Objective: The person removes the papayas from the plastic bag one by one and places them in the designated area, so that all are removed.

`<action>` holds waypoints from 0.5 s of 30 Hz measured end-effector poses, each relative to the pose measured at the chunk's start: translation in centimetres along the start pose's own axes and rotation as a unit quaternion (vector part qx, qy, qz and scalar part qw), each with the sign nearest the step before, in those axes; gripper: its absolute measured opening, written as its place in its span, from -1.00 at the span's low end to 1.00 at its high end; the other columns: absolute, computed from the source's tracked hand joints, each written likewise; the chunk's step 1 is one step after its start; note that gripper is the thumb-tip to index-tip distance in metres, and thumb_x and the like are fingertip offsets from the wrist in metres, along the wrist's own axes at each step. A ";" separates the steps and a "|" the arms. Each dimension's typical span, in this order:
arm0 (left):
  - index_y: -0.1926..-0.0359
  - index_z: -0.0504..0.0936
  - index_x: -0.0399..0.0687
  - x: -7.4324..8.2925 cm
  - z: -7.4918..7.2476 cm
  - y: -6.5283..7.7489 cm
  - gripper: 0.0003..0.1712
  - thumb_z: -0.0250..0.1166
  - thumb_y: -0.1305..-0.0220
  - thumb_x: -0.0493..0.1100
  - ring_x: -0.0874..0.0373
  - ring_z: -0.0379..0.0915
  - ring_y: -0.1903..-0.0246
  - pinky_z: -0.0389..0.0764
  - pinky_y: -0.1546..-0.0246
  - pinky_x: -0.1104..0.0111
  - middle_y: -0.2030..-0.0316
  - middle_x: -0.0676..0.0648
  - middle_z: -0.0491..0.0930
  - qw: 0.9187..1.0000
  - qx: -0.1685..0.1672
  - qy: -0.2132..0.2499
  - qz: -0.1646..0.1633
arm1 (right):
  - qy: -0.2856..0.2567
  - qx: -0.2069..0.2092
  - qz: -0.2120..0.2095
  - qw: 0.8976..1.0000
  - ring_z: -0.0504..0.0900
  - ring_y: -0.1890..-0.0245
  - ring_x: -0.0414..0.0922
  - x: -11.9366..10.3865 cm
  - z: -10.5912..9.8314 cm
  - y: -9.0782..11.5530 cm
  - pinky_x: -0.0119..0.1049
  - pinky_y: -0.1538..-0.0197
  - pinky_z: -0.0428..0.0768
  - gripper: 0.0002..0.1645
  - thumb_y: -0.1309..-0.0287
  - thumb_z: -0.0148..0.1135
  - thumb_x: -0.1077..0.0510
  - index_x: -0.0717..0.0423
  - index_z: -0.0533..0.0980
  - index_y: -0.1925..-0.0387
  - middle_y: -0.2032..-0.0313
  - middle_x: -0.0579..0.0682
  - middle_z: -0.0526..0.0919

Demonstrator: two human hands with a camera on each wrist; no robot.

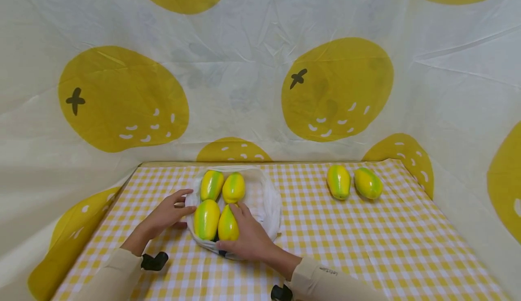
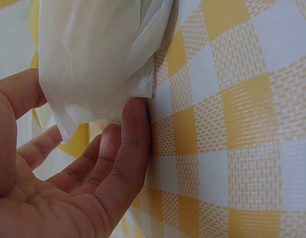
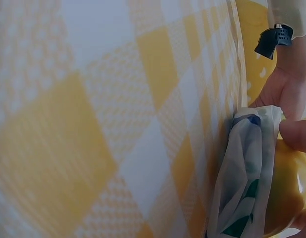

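A white plastic bag (image 1: 272,204) lies with its mouth spread wide, holding several glossy yellow-green papayas. My right hand (image 1: 253,237) grips the near right papaya (image 1: 227,227) inside the bag, fingers over its far end and thumb at the near rim. In the right wrist view that papaya (image 3: 287,191) shows behind the bag's wall (image 3: 244,183). My left hand (image 1: 166,214) is at the bag's left side, fingers spread and loosely bent. Up close in the left wrist view, its thumb and fingertips touch the white plastic (image 2: 93,59).
Two more papayas, an upright-lying one (image 1: 338,182) and a slanted one (image 1: 368,183), lie on the right part of the table. A yellow-and-white checked cloth (image 1: 346,246) covers the table. A fruit-printed curtain (image 1: 236,88) hangs behind and at both sides.
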State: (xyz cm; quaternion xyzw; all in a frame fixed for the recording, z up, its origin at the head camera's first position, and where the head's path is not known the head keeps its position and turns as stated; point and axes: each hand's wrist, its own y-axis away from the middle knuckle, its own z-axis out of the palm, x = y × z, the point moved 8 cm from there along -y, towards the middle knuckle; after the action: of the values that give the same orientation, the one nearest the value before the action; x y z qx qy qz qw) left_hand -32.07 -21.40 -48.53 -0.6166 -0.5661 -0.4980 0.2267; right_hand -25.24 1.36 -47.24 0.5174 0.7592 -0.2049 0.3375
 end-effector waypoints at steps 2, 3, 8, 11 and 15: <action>-0.63 0.10 -0.08 -0.1 0.0 0.0 -0.10 0.34 -0.46 0.01 -0.41 0.22 -0.47 0.78 0.00 0.12 -0.49 -0.44 0.18 1.000 0.000 -0.002 -0.001 | 0.001 0.002 -0.001 1.000 0.51 -0.36 0.16 -0.1 0.1 0.1 0.15 -0.29 0.58 0.19 -0.12 0.45 -0.29 -0.02 0.10 -0.63 -0.63 0.16 0.04; -0.63 0.10 -0.08 -0.1 0.0 0.0 -0.10 0.34 -0.46 0.01 -0.41 0.22 -0.47 0.78 0.00 0.12 -0.49 -0.44 0.18 1.000 0.001 -0.003 -0.002 | 0.003 0.004 -0.003 1.000 0.53 -0.34 0.15 -0.2 0.1 0.1 0.14 -0.27 0.59 0.19 -0.12 0.45 -0.27 -0.01 0.10 -0.62 -0.63 0.17 0.05; -0.63 0.10 -0.07 -0.1 0.0 0.0 -0.10 0.34 -0.46 0.01 -0.41 0.22 -0.47 0.78 -0.01 0.12 -0.50 -0.44 0.17 1.000 -0.002 0.000 0.000 | 0.002 0.014 -0.002 1.000 0.54 -0.33 0.16 -0.4 0.1 0.2 0.13 -0.27 0.60 0.19 -0.08 0.46 -0.28 0.00 0.13 -0.61 -0.63 0.17 0.06; -0.63 0.10 -0.08 -0.1 0.0 0.0 -0.09 0.34 -0.46 0.02 -0.41 0.22 -0.46 0.78 -0.01 0.12 -0.50 -0.44 0.18 1.000 -0.003 -0.002 0.002 | -0.002 0.016 -0.001 1.000 0.53 -0.35 0.15 -0.4 0.1 0.2 0.14 -0.29 0.59 0.18 -0.08 0.46 -0.28 0.00 0.15 -0.60 -0.62 0.16 0.07; -0.63 0.09 -0.08 0.0 0.0 0.1 -0.09 0.34 -0.46 0.02 -0.42 0.20 -0.47 0.78 -0.01 0.11 -0.50 -0.44 0.17 1.000 -0.004 -0.001 0.003 | -0.008 0.013 -0.004 1.000 0.48 -0.40 0.13 -0.6 0.2 0.3 0.15 -0.31 0.58 0.12 -0.12 0.42 -0.20 0.02 0.14 -0.60 -0.62 0.16 0.07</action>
State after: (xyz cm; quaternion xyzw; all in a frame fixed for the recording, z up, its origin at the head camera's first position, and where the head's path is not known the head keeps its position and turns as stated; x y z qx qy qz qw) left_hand -32.01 -21.45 -48.52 -0.6199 -0.5623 -0.4988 0.2253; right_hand -24.78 0.93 -46.99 0.5168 0.7558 -0.2207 0.3361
